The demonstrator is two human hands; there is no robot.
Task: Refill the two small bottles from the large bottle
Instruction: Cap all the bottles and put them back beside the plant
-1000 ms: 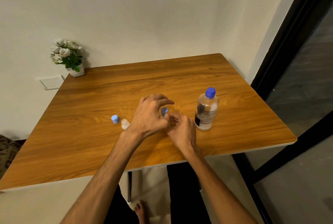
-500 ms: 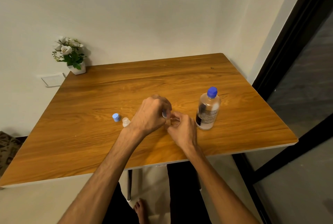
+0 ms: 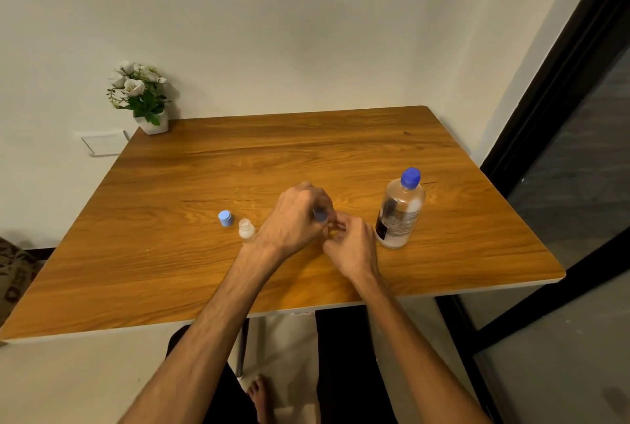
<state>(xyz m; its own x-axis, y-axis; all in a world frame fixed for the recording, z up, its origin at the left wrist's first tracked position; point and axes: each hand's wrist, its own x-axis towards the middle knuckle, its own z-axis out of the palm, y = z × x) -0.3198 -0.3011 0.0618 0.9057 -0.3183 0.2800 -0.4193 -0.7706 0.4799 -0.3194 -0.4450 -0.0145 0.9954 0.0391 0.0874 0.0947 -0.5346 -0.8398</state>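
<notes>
A large clear bottle [image 3: 399, 215] with a blue cap and dark label stands capped at the right of the wooden table [image 3: 170, 270]. One small clear bottle [image 3: 246, 229] stands uncapped at the centre left, its light blue cap [image 3: 225, 218] lying just left of it. My left hand [image 3: 295, 219] pinches a blue cap [image 3: 319, 214] on top of a second small bottle. My right hand [image 3: 351, 248] grips that bottle from the right; my fingers hide nearly all of it.
A white pot of white flowers [image 3: 143, 100] stands at the table's far left corner against the wall. A dark door frame [image 3: 559, 89] runs along the right side. My legs and a bare foot [image 3: 259, 396] show below the table's near edge.
My left hand has closed down over the blue cap and onto the small bottle held by my right hand. The fingers were spread wider a second ago.
</notes>
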